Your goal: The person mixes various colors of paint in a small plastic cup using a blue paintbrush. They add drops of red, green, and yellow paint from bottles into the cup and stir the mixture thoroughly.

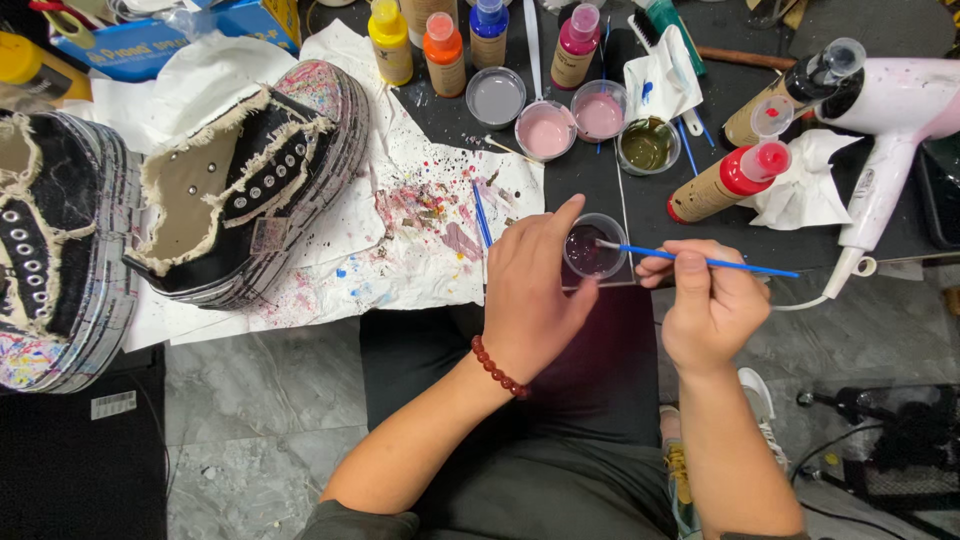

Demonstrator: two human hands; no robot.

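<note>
Small clear cup (pixel 592 250) of dark purple paint: stands at the near edge of the black counter (pixel 700 120), just right of the paint-spattered white paper (pixel 400 270)

Left hand (pixel 530 300): grip closed round the cup's left side, thumb along the rim, steadying it; red bead bracelet (pixel 498 368) at the wrist

Right hand (pixel 705 305): grip pinched on a thin blue-handled brush (pixel 700 260), held near level, tip dipped in the cup

Step in hand, by judgement: stirring or loading the brush with the purple paint. The next move calls for lifting the tip clear without dripping while the cup is kept from tipping

Beyond the cup: two cups of pink paint (pixel 546 130) (pixel 600 110), one grey cup (pixel 496 96), one olive-brown cup (pixel 647 146); a spare blue brush (pixel 481 215) lying on the paper

Back row: upright paint bottles, yellow (pixel 390 42), orange (pixel 444 52), blue-capped (pixel 489 30), magenta-capped (pixel 575 45); a red-capped bottle (pixel 725 180) lying on its side

Right: pale pink hair dryer (pixel 890 130), crumpled tissue (pixel 805 185)

Left: two black platform canvas shoes with frayed edges and painted soles, one on the paper (pixel 250 180), one at the frame edge (pixel 60 250)
</note>
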